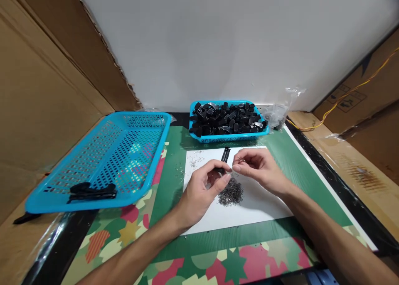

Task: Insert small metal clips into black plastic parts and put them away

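Observation:
A slim black plastic part (225, 153) points up and away from my left hand (207, 185), whose curled fingers are closed on its lower end. Close beside it on the right, my right hand (257, 168) has thumb and forefinger pinched together; what sits between them is too small to name. Under and between the hands, a pile of small dark metal pieces (231, 193) lies on a white sheet (262, 204). Smaller scattered light metal bits (193, 163) lie at the sheet's upper left.
A blue basket (230, 139) heaped with black parts (230, 121) stands behind the sheet. At the left, a larger blue basket (90, 152) holds a few black pieces (92, 191). A clear plastic bag (277, 114) sits at the back right. Cardboard (358, 85) walls both sides.

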The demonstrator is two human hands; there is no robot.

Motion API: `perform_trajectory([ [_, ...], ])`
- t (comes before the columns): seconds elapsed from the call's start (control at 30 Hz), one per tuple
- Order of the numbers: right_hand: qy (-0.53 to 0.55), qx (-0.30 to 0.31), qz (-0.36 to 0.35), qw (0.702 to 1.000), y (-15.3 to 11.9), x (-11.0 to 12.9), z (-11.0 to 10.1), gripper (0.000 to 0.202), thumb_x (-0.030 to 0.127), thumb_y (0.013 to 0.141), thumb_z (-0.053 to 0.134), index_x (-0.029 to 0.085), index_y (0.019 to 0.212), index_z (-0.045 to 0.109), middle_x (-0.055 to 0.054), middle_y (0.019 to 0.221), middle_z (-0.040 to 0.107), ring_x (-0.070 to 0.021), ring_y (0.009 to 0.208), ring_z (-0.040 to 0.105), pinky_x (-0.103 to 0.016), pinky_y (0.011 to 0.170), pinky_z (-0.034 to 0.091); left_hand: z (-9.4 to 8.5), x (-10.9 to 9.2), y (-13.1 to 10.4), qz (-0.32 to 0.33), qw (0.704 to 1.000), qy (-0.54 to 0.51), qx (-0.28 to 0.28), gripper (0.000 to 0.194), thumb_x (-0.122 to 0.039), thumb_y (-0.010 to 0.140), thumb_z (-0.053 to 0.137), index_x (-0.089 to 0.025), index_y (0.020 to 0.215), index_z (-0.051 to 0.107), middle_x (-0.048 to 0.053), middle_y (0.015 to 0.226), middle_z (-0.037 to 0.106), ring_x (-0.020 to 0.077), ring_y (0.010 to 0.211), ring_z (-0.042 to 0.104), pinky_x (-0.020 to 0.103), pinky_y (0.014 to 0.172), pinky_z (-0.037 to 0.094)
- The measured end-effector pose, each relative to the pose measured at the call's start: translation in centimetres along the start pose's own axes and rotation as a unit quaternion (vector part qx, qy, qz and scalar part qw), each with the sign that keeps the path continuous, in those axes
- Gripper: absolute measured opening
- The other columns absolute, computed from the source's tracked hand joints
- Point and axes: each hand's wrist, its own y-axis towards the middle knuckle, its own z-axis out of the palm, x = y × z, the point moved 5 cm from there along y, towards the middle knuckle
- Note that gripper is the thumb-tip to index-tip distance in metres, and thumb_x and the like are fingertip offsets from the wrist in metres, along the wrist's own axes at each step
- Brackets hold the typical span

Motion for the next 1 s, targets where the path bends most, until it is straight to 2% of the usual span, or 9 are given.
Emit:
perform_trajectory([
  [0.17, 0.007, -0.044, -0.021, 0.999, -0.2, -0.1, 1.4, 0.026, 0.045, 0.090, 0.081, 0.020, 0.087, 0.072, 0.002, 0.072, 0.058, -0.0125, 0.064, 0.046, -0.027, 0.058, 0.037, -0.3, 0.6, 0.1, 0.007, 0.998, -0.049, -0.029, 0.020, -0.039, 0.098, 0.072, -0.021, 0.102, 0.067, 0.001, 0.091, 0.062, 0.0156, 0.081, 0.057, 0.028, 0.071, 0.047],
  [0.4, 0.040, -0.004, -0.017, 0.999, -0.3, -0.6, 2.3, 0.020, 0.038, 0.091, 0.079, 0.020, 0.088, 0.071, 0.003, 0.068, 0.054, -0.0114, 0.061, 0.045, -0.025, 0.056, 0.036, -0.5, 0.5, 0.2, 0.018, 0.999, -0.041, -0.030, 0.022, -0.040, 0.101, 0.070, -0.019, 0.102, 0.066, -0.001, 0.089, 0.059, 0.0124, 0.078, 0.052, 0.024, 0.069, 0.040],
  [0.57, -0.023, -0.009, -0.041, 0.999, -0.9, -0.1, 2.0, 0.013, 0.033, 0.093, 0.076, 0.020, 0.090, 0.073, 0.001, 0.074, 0.062, -0.0124, 0.064, 0.051, -0.025, 0.056, 0.037, -0.3, 0.4, 0.4, 0.008, 0.997, -0.069, -0.019, 0.024, -0.040, 0.099, 0.073, -0.017, 0.098, 0.066, -0.002, 0.084, 0.056, 0.0112, 0.074, 0.048, 0.023, 0.066, 0.038],
  [0.73, -0.135, 0.014, -0.106, 0.985, -1.3, 1.0, 2.2, 0.006, 0.018, 0.096, 0.066, 0.020, 0.092, 0.070, 0.000, 0.079, 0.065, -0.0110, 0.065, 0.052, -0.023, 0.056, 0.038, -0.3, 0.9, 0.5, -0.010, 0.996, -0.089, -0.014, 0.025, -0.040, 0.100, 0.072, -0.017, 0.098, 0.065, -0.003, 0.080, 0.053, 0.0093, 0.067, 0.043, 0.024, 0.063, 0.035],
  [0.83, -0.172, 0.017, -0.127, 0.977, -1.4, 1.4, 2.0, 0.007, 0.017, 0.096, 0.065, 0.020, 0.097, 0.070, 0.002, 0.076, 0.063, -0.0103, 0.063, 0.051, -0.022, 0.056, 0.039, -0.4, 0.9, 0.3, -0.007, 0.998, -0.058, -0.010, 0.025, -0.040, 0.100, 0.071, -0.017, 0.097, 0.065, -0.003, 0.081, 0.054, 0.0099, 0.069, 0.044, 0.024, 0.064, 0.035],
  [1.0, -0.189, 0.005, -0.135, 0.973, -1.6, 1.8, 1.6, 0.007, 0.022, 0.099, 0.066, 0.020, 0.104, 0.071, 0.003, 0.075, 0.060, -0.0102, 0.063, 0.051, -0.022, 0.055, 0.040, -0.6, 0.0, -0.2, 0.027, 0.998, 0.059, -0.015, 0.021, -0.037, 0.104, 0.064, -0.018, 0.097, 0.065, -0.002, 0.085, 0.057, 0.0127, 0.076, 0.050, 0.025, 0.069, 0.037],
])
